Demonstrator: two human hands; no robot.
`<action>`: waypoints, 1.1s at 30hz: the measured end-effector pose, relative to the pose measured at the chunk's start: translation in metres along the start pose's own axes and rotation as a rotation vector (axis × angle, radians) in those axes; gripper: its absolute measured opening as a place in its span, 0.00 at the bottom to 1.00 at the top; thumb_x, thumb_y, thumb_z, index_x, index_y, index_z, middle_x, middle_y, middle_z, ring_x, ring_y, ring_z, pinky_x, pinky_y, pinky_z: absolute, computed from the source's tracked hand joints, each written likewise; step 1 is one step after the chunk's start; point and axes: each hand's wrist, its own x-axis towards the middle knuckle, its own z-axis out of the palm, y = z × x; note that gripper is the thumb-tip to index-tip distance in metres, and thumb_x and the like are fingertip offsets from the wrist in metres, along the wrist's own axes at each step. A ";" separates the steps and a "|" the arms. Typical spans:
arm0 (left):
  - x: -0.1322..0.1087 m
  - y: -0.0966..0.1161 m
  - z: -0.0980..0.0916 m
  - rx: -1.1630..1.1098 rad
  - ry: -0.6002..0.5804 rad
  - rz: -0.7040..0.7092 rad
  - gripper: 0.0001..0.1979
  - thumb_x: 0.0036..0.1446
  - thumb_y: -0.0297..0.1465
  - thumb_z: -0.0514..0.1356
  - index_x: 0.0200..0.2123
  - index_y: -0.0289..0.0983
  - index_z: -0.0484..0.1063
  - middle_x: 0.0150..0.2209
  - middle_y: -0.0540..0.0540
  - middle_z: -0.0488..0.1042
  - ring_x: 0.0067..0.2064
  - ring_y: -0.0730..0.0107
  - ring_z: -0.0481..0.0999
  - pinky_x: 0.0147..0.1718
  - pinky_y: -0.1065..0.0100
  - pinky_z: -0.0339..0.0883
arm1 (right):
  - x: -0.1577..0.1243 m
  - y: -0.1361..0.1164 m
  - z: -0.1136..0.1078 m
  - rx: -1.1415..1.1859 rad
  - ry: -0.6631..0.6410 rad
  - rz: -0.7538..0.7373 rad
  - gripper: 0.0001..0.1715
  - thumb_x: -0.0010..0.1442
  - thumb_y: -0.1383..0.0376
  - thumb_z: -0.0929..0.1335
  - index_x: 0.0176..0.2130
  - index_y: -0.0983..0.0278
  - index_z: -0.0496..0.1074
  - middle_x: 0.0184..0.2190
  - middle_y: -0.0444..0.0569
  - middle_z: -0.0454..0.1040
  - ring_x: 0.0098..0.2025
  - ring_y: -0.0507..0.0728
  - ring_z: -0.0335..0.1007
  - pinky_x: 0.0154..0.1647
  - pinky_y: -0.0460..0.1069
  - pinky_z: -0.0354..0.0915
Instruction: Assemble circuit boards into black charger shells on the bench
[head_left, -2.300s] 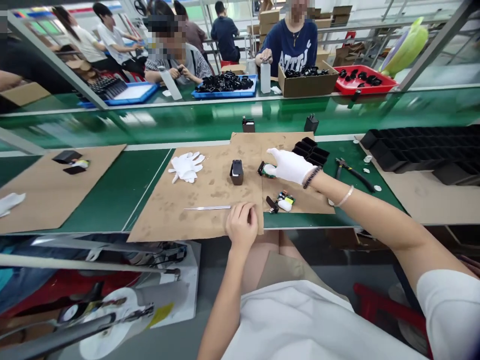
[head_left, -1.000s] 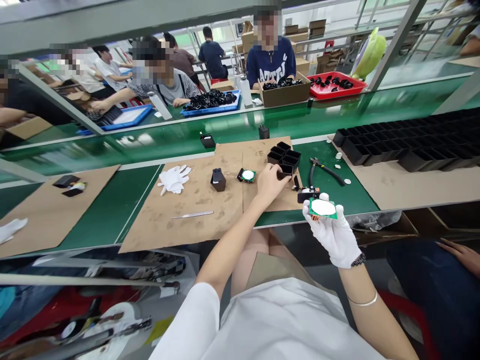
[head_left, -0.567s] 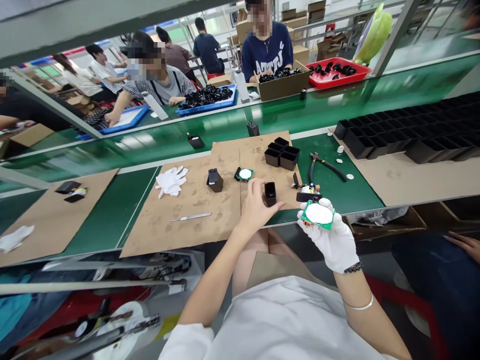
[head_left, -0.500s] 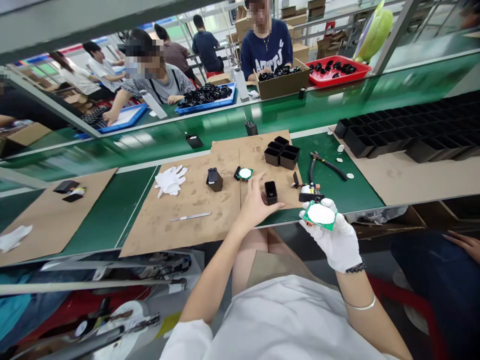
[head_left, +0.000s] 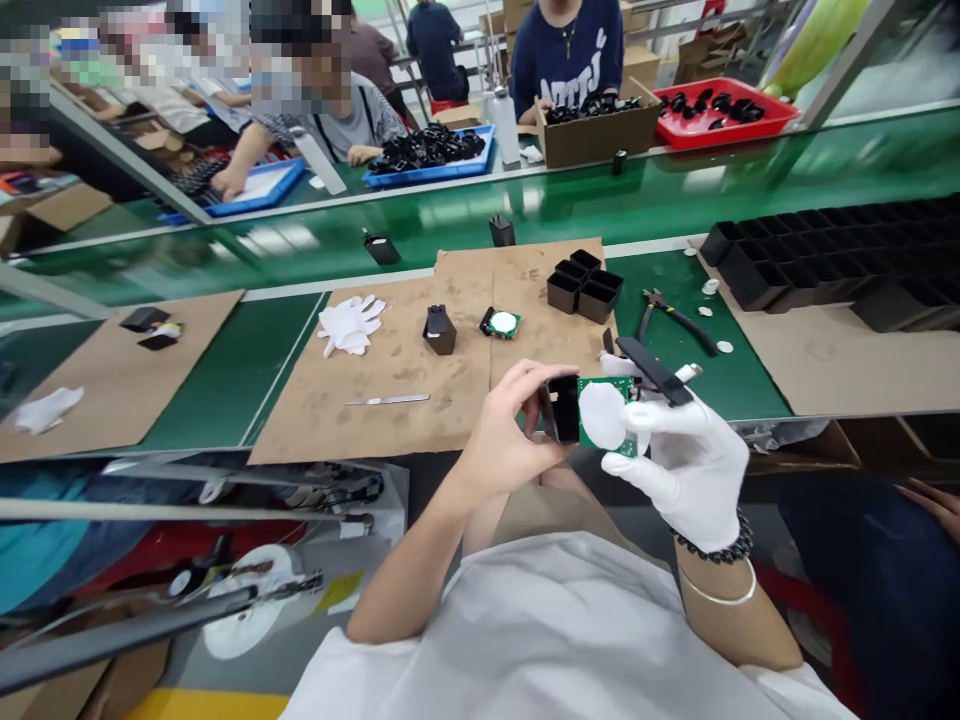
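**Operator:** What lies around the work point?

**Inspector:** A cardboard mat [head_left: 390,370] covers part of the green bench [head_left: 247,370]. It carries a pair of white gloves [head_left: 349,325], a flat metal strip [head_left: 387,400], an upright black case [head_left: 439,330] and a second board [head_left: 502,323] with a white disc. Farther back stands a cluster of empty black shells [head_left: 584,283]. Pliers [head_left: 675,318] lie on the green surface to the right, near a long black tray [head_left: 825,265]. Nothing stands between the two hands. A black strip [head_left: 654,370] rests across the gloved fingers, just above the held board.

**Operator:** State of each hand?

**Inspector:** The left hand [head_left: 499,440], bare, is curled, with thumb and fingers pinching the black housing [head_left: 561,408] by its sides. The right hand [head_left: 686,455], gloved, grips the circuit board [head_left: 604,415] at its right edge, fingers partly bent, white disc toward the camera. The board's left edge meets the housing. Both parts are held in the air at the near bench edge, above the lap.

**Operator:** Edges and room?

**Inspector:** The near bench edge runs just behind the hands. Bare cardboard lies between the metal strip and the housing. The conveyor belt [head_left: 300,240] bounds the far side — co-workers sit beyond it, well apart.
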 end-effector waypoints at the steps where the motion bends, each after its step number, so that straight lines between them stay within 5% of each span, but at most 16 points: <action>1: -0.004 0.005 -0.003 0.009 0.011 0.006 0.30 0.45 0.22 0.70 0.54 0.40 0.75 0.43 0.48 0.70 0.29 0.81 0.64 0.27 0.75 0.62 | 0.001 -0.003 0.002 0.008 -0.037 -0.023 0.21 0.52 0.71 0.79 0.45 0.56 0.79 0.29 0.42 0.79 0.35 0.56 0.78 0.43 0.53 0.76; 14: -0.023 0.021 -0.013 0.086 0.026 0.110 0.33 0.45 0.19 0.66 0.57 0.41 0.74 0.45 0.48 0.71 0.28 0.82 0.64 0.22 0.77 0.59 | -0.001 -0.015 0.008 -0.017 -0.168 -0.145 0.24 0.50 0.73 0.79 0.45 0.55 0.78 0.33 0.44 0.81 0.47 0.61 0.79 0.49 0.56 0.76; 33: -0.024 0.030 -0.013 0.147 0.008 0.138 0.29 0.48 0.21 0.65 0.55 0.41 0.75 0.45 0.46 0.71 0.29 0.79 0.64 0.23 0.76 0.60 | -0.003 -0.011 0.008 -0.065 -0.177 -0.197 0.28 0.47 0.74 0.80 0.46 0.53 0.79 0.37 0.44 0.83 0.43 0.61 0.81 0.46 0.56 0.78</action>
